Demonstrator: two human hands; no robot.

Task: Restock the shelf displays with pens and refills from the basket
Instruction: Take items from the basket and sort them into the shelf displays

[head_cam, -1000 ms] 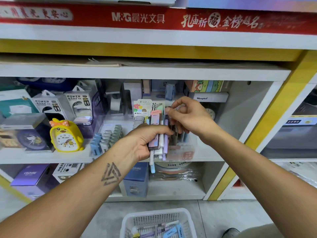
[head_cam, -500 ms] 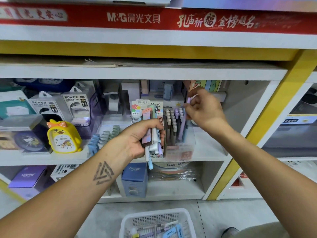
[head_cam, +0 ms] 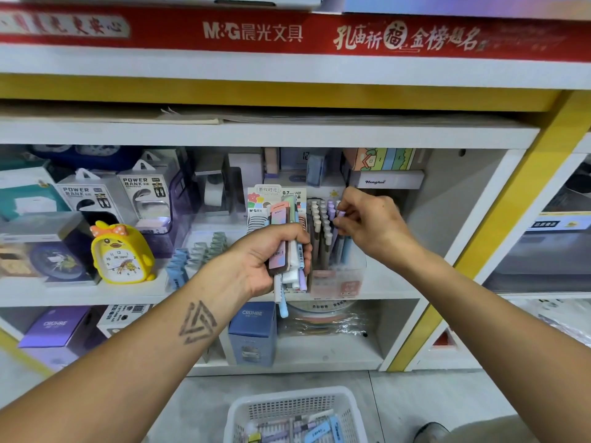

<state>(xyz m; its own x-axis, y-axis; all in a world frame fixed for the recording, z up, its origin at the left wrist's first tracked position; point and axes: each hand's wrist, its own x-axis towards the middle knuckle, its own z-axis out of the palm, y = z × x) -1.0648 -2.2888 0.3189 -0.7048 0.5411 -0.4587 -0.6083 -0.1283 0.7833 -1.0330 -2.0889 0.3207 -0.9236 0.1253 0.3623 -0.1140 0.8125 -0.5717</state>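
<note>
1. Head view, centre of frame: a person's left hand [head_cam: 271, 257] grasps a bundle of pens and refill packs [head_cam: 286, 251] in front of the middle shelf [head_cam: 80, 294], fingers curled round it.
2. Just right of centre, the right hand [head_cam: 371, 219] pinches the top of a lilac pen [head_cam: 339, 216] standing among the upright pens in a clear display box [head_cam: 339, 276] on that shelf.
3. The display box sits at the shelf's front edge, with open shelf to its right up to the white side panel [head_cam: 454, 219]; a yellow duck clock [head_cam: 121, 254] stands well apart at left.
4. At bottom centre, a white basket [head_cam: 287, 407] on the floor holds more pens, its lower part cut off by the frame edge.
5. Both forearms cross the lower frame and hide parts of the bottom shelf; goods at the shelf's rear are dim and hard to read.
6. A dark shoe [head_cam: 430, 431] shows partly at lower right.
</note>
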